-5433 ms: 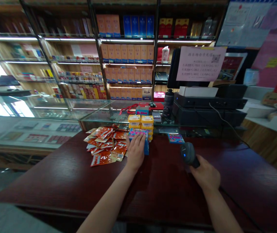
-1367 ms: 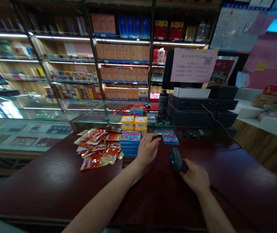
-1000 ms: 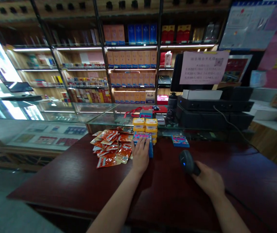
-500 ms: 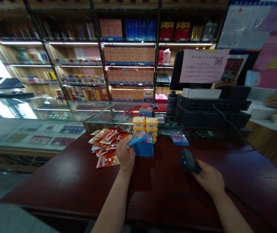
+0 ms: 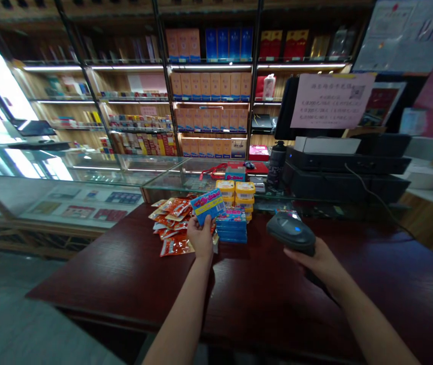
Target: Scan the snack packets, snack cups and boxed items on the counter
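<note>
Pinched in the left hand (image 5: 201, 239), thumb pressed on the printed face and fingers largely hidden behind: 1 flat blue packet (image 5: 209, 205), raised above the dark table (image 5: 254, 299), tilted, with the right end higher. Bright blue all over, with pink lettering across the upper part, a slanting yellow band beneath, and a small white barcode patch towards the right end; fine print too small to read. Directly behind and below, a loose heap of glossy orange sachets (image 5: 176, 246); just to the right, a neat stack of blue packets (image 5: 231, 232), backed by yellow tubs (image 5: 245, 191) in 2 columns. Wrapped around the handle of a dark scanner (image 5: 291, 233), the right hand (image 5: 324, 266); blue light on top, head aimed leftward, partly covering 1 lone blue pack (image 5: 293, 214) on the table.
</note>
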Tool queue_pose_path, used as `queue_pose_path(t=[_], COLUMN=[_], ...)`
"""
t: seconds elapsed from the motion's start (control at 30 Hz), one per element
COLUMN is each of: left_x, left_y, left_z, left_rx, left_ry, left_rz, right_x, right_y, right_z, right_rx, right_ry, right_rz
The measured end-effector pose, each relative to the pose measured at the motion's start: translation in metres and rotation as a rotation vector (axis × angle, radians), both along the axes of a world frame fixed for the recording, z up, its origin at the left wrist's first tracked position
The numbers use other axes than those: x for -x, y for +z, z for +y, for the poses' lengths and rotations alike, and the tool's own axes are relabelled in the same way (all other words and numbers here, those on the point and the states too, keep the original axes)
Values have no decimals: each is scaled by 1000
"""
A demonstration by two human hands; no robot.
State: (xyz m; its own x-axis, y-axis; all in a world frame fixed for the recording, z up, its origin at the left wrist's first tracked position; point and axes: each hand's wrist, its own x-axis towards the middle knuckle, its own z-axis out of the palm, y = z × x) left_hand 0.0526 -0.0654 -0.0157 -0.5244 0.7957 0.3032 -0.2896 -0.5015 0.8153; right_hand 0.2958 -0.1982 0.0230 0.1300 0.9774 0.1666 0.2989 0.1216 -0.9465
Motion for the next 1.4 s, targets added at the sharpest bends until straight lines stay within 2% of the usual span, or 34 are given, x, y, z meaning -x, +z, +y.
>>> queue_pose_path(t=[0.1, 0.23, 0.43, 0.53, 0.6, 0.67, 0.7, 0.77, 0.87, 0.93, 1.03, 1.2, 1.3, 1.4], left_x=[0, -1, -1, 0, 1, 3, 3, 4, 4, 0, -14, -61, -95, -124], left_y=[-1, -2, -3, -3, -2, 0, 1, 3, 5, 9, 18, 37, 41, 38], left_z=[0, 2, 1, 0, 0, -1, -2, -4, -9, -14, -22, -24, -12, 8], left_rx=[7, -3, 21, 5, -7, -14, -19, -30, -104, -235, -448, -633, -679, -648], left_ry=[2, 21, 18, 31, 91, 177, 216, 273, 326, 325, 299, 223, 120, 8], left_rz=[-3, 16, 33, 74, 139, 232, 276, 358, 513, 651, 875, 1228, 1433, 1633], right_x=[12, 16, 14, 10, 4, -3, -8, -18, -34, -42, -50, -52, -54, -58], right_y=[5, 4, 2, 3, 1, -5, -10, -25, -48, -59, -65, -60, -60, -64], right_z=[-7, -11, -8, -6, -5, -5, -6, -7, -8, -10, -11, -10, -9, -8], right_rx=[26, 56, 46, -65, -124, -87, -41, -9, -100, -107, -77, -36, -38, -45], right_ry=[78, 101, 128, 112, 59, -39, -102, -115, -93, -78, -62, -83, -102, -142], right_rz=[116, 176, 121, -70, -298, -585, -734, -929, -1072, -1109, -1132, -1092, -1068, -1046])
